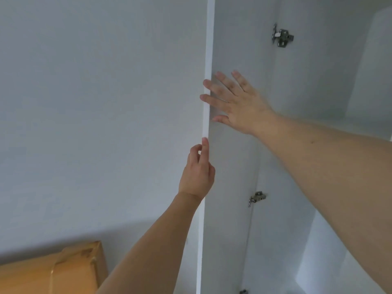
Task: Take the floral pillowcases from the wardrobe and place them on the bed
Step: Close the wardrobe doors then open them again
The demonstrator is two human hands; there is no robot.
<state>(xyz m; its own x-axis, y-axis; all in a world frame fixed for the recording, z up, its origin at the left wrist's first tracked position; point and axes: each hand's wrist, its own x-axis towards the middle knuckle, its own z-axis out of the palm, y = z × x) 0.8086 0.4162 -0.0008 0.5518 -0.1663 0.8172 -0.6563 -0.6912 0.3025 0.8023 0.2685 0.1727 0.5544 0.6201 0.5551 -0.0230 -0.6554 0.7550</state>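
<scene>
A white wardrobe door (pixel 231 49) stands swung open in front of me, its thin edge (pixel 209 60) facing the camera. My left hand (pixel 198 170) grips that edge lower down, fingers curled round it and the index finger lying up along it. My right hand (pixel 235 102) is spread flat against the door's inner face, fingertips reaching the edge. The wardrobe's white interior (pixel 318 240) opens to the right. No floral pillowcases and no bed are in view.
Two metal hinges (pixel 282 38) (pixel 256 198) join the door to the wardrobe side panel. A pale wall (pixel 95 102) fills the left. A brown cardboard box (pixel 55 272) with tape sits at the lower left.
</scene>
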